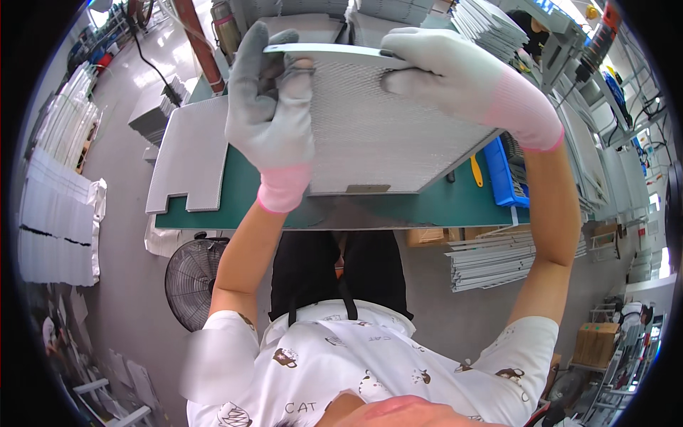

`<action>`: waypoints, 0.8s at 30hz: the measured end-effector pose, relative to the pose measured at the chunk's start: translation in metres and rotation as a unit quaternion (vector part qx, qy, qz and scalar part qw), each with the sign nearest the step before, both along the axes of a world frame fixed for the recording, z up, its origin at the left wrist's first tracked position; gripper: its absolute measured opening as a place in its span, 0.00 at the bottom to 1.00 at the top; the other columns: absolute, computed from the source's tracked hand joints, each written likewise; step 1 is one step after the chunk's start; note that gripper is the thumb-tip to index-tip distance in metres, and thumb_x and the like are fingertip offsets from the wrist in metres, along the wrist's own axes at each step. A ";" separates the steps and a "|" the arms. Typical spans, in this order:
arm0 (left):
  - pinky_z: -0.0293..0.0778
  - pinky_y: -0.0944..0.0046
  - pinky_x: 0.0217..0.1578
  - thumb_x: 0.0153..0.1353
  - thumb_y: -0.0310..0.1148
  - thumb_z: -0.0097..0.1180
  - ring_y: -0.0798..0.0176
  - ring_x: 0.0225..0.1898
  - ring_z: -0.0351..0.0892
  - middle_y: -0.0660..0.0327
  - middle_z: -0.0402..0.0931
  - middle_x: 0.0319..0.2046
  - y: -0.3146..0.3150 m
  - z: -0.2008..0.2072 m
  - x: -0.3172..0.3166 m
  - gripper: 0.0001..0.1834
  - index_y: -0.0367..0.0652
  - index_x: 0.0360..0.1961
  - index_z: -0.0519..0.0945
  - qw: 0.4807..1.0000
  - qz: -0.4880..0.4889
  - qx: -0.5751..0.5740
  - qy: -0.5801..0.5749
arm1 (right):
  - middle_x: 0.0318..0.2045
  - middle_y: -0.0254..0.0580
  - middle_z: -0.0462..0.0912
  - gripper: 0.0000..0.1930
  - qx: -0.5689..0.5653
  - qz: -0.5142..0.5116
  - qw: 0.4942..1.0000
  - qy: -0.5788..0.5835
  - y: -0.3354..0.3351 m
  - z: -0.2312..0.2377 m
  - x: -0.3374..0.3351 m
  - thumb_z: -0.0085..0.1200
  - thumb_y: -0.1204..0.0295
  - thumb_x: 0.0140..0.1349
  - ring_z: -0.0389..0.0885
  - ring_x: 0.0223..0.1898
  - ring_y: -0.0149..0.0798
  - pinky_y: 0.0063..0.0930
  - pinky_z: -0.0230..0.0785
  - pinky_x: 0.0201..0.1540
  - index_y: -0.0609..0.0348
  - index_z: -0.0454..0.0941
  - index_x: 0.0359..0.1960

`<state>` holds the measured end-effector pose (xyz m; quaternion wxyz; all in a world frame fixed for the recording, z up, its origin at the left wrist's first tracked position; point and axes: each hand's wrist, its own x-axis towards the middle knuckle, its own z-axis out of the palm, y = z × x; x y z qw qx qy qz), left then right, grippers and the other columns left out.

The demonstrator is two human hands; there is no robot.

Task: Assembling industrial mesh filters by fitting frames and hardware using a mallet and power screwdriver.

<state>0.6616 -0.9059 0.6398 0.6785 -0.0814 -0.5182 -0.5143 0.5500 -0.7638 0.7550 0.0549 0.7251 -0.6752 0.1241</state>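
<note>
A grey mesh panel [384, 128] with a thin frame stands tilted over the green workbench [356, 213], its lower edge near the bench's front. Along its upper edge runs a narrow white strip [334, 50]; whether this is part of the frame or a loose piece I cannot tell. My left hand [274, 107], in a white and grey glove with a pink cuff, is closed around the panel's upper left corner. At the upper right corner, my gloved right hand [441, 67] pinches the edge between thumb and fingers. Part of the panel lies hidden behind both hands.
Left on the bench lies a notched white panel [188, 156]. A blue bin [501, 171] and a yellow-handled tool [476, 171] sit at the right. Below are a black fan [193, 285] and stacked white strips [491, 263]. A powered screwdriver [597, 43] hangs at upper right.
</note>
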 end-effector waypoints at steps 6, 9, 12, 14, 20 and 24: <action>0.72 0.75 0.41 0.54 0.27 0.64 0.72 0.39 0.77 0.58 0.78 0.41 0.003 -0.001 -0.003 0.25 0.31 0.52 0.73 0.999 -0.005 0.020 0.042 | 0.32 0.55 0.76 0.13 -0.038 0.032 0.999 0.000 0.001 -0.005 -0.003 0.51 0.70 0.58 0.76 0.36 0.52 0.37 0.68 0.41 0.66 0.73 0.42; 0.72 0.75 0.41 0.53 0.25 0.65 0.72 0.39 0.78 0.58 0.80 0.39 -0.002 -0.004 -0.006 0.23 0.31 0.50 0.75 0.999 0.010 -0.005 0.043 | 0.26 0.51 0.68 0.16 -0.080 0.071 0.994 0.003 -0.006 -0.013 -0.010 0.51 0.64 0.62 0.67 0.30 0.46 0.33 0.63 0.37 0.68 0.69 0.39; 0.73 0.74 0.41 0.53 0.24 0.65 0.71 0.38 0.78 0.57 0.80 0.39 0.001 -0.006 -0.009 0.20 0.30 0.48 0.77 0.996 0.077 -0.025 0.044 | 0.27 0.51 0.70 0.17 0.017 0.051 0.999 0.012 -0.005 0.003 -0.004 0.51 0.64 0.62 0.68 0.31 0.46 0.33 0.64 0.38 0.68 0.69 0.40; 0.74 0.73 0.40 0.55 0.23 0.63 0.71 0.37 0.79 0.58 0.81 0.38 0.003 -0.007 -0.013 0.17 0.30 0.46 0.78 0.990 0.131 -0.017 0.051 | 0.27 0.51 0.70 0.17 0.015 0.052 0.999 0.003 -0.006 0.002 -0.007 0.51 0.63 0.62 0.68 0.31 0.46 0.33 0.64 0.39 0.68 0.69 0.41; 0.74 0.73 0.38 0.58 0.29 0.60 0.70 0.34 0.79 0.60 0.81 0.38 -0.007 -0.016 -0.021 0.17 0.31 0.47 0.78 0.951 0.287 -0.109 0.026 | 0.30 0.49 0.77 0.15 -0.030 0.072 0.997 0.010 -0.007 0.004 -0.010 0.52 0.68 0.61 0.75 0.32 0.45 0.31 0.68 0.37 0.68 0.72 0.43; 0.69 0.71 0.48 0.62 0.35 0.57 0.70 0.42 0.75 0.58 0.78 0.41 -0.008 -0.008 -0.019 0.22 0.27 0.51 0.73 0.999 0.046 0.006 -0.005 | 0.35 0.59 0.75 0.13 0.033 -0.020 0.999 -0.025 -0.012 0.012 0.004 0.49 0.72 0.59 0.75 0.39 0.57 0.37 0.69 0.43 0.69 0.71 0.41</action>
